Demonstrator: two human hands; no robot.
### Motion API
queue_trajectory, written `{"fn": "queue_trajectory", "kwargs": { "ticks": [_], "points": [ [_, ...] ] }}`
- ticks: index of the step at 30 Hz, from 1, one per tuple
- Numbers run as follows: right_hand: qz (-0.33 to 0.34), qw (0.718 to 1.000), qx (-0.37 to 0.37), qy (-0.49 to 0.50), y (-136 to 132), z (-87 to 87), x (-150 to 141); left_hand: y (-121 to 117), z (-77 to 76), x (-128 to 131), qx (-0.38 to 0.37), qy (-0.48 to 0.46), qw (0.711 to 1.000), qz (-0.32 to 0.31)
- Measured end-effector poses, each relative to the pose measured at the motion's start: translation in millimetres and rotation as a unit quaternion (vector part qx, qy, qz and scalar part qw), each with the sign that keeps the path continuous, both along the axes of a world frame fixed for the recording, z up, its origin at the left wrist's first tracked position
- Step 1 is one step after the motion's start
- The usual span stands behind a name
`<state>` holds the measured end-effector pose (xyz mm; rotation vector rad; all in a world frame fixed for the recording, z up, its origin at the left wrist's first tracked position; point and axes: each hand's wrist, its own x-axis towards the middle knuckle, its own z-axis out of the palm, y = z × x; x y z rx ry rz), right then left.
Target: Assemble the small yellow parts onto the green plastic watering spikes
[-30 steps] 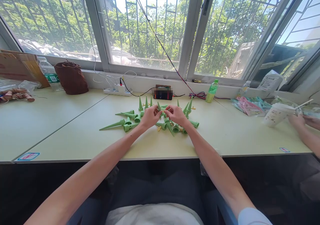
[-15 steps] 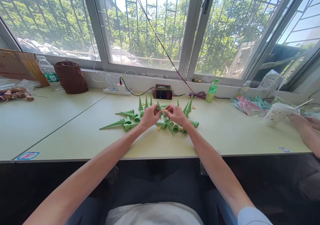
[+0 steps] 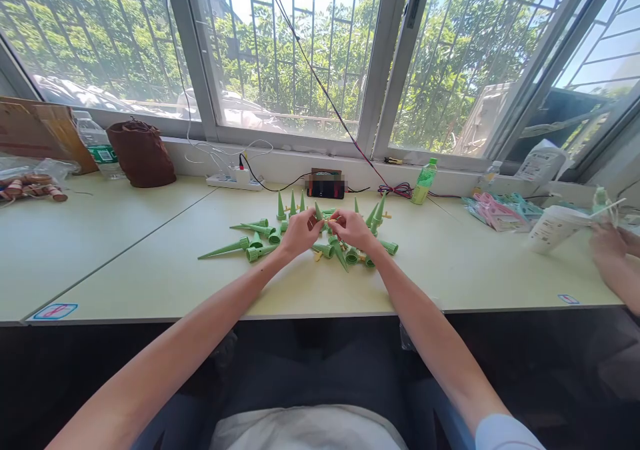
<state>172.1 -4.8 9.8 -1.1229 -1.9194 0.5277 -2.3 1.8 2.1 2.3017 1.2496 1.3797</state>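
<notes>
My left hand (image 3: 301, 231) is closed round a green plastic watering spike (image 3: 319, 211), whose pointed tip shows above the fingers. Close against it, my right hand (image 3: 353, 229) pinches a small yellow valve (image 3: 331, 221) at the side of that spike, partly hidden by the fingertips. Several more green spikes surround both hands: some stand point up, like the upright spike (image 3: 280, 207), while others lie flat, like the long spike (image 3: 225, 248) on the left. A loose yellow valve (image 3: 318, 256) lies below my hands.
A phone (image 3: 326, 185) leans at the back by a power strip (image 3: 235, 181). Farther right stand a green bottle (image 3: 425, 181) and a white cup (image 3: 557, 228), near a co-worker's hands (image 3: 610, 243). A brown bag (image 3: 141, 153) sits back left on the table (image 3: 165, 270).
My hands keep nearly the same pose and place. At the far right, the co-worker's hands have moved slightly right, away from the white cup, and a green item now shows there.
</notes>
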Motion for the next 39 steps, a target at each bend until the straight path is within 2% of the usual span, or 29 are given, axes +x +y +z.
{"fn": "queue_trajectory", "kwargs": {
  "ticks": [19, 24, 39],
  "points": [
    [0.014, 0.999, -0.01, -0.043, 2.3, -3.5, 1.0, 1.9, -2.2, -0.9, -0.002, 0.027, 1.0, 0.0],
    [0.014, 0.997, -0.018, -0.074, 0.7, -3.7, 2.0, 1.4, -0.6, -1.6, -0.025, 0.047, 0.999, -0.009],
    [0.019, 0.994, 0.002, -0.104, -0.6, -3.3, 2.8, -4.3, 5.1, -2.5, -0.036, 0.069, 0.997, -0.021]
  ]
}}
